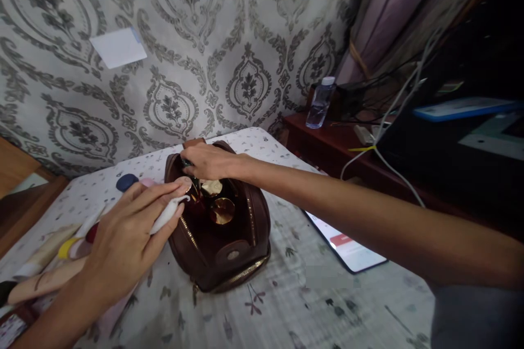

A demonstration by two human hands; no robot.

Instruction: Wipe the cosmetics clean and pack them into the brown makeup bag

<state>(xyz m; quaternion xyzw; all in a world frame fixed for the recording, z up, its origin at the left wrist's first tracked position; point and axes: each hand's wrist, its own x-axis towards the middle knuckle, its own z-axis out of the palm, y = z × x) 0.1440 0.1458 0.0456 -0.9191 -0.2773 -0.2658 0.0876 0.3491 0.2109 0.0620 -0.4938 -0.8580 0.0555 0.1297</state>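
Note:
A dark brown zip bag (257, 218) stands open on the patterned bed sheet, with gold-topped round items (222, 211) inside. My left hand (135, 223) is at the bag's left edge, its fingers closed around a small white item (166, 216); a round pale top shows at its fingertips. My right hand (208, 161) reaches over the far end of the bag, fingers bent down into the opening around something dark that is mostly hidden.
Several tubes and cosmetics (49, 251) lie at the left, near a dark blue round item (126, 182). A lit tablet (347, 245) lies right of the bag, under my right forearm. A clear bottle (320, 103) and cables stand on the red-brown table (298, 125).

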